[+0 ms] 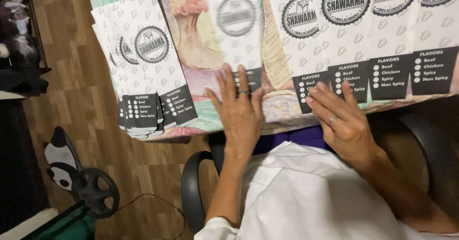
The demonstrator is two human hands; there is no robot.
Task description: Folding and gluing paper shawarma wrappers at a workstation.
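The left hand (pixel 239 107) lies flat, fingers straight and spread, pressed onto the lower end of a blurred white paper bag (pixel 235 25) at the surface's (pixel 201 53) near edge; it grips nothing. The right hand (pixel 340 117) rests open just beside it, fingertips touching the black band of the first bag in a row of overlapping bags (pixel 377 34) along the near edge toward the right. A stack of bags (pixel 146 73) sits at the left corner, overhanging slightly.
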